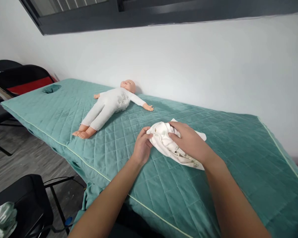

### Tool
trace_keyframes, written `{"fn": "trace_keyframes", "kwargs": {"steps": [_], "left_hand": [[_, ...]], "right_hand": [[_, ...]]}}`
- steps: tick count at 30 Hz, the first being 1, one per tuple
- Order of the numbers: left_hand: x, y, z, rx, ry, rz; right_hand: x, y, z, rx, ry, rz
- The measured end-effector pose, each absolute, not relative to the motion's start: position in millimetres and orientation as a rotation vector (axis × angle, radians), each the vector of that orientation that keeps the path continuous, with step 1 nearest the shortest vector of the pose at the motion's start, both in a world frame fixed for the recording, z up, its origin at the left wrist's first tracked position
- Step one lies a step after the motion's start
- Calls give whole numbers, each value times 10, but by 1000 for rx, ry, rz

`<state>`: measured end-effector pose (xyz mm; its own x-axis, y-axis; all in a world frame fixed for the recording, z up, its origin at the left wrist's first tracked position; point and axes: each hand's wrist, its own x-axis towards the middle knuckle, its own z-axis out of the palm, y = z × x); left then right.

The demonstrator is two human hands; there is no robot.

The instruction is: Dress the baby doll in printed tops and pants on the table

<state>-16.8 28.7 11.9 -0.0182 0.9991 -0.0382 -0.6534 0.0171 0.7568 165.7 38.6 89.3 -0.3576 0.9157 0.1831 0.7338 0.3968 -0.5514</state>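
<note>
A bunched white baby garment with snap fasteners and a small print lies on the green quilted bed cover. My left hand pinches its left edge between thumb and fingers. From the right, my right hand grips its upper folds, thumb on top. The garment's far right part and lower edge spread out beneath my right hand. Farther back on the left, a baby doll with a white cloth body lies on its back, arms apart, feet toward the near edge.
Behind the bed stands a white wall below a dark window frame. Black folding chairs are at the far left. Another black chair, with a plastic bag on it, stands by the near edge. The bed has a face hole.
</note>
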Motion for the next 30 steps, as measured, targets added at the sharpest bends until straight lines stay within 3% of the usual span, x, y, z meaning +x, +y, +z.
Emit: {"fn": "trace_keyframes", "kwargs": {"steps": [4, 15, 25, 30], "left_hand": [[-193, 275, 135, 634, 629, 1354], [-81, 214, 99, 799, 759, 1424], [-61, 271, 42, 720, 849, 1512], [-100, 291, 93, 589, 800, 1542]], "right_hand": [[1630, 313, 905, -1347, -2189, 819], [1347, 313, 779, -1420, -2241, 464], [1358, 335, 689, -1341, -2029, 472], [1540, 397, 746, -1367, -1625, 468]]}}
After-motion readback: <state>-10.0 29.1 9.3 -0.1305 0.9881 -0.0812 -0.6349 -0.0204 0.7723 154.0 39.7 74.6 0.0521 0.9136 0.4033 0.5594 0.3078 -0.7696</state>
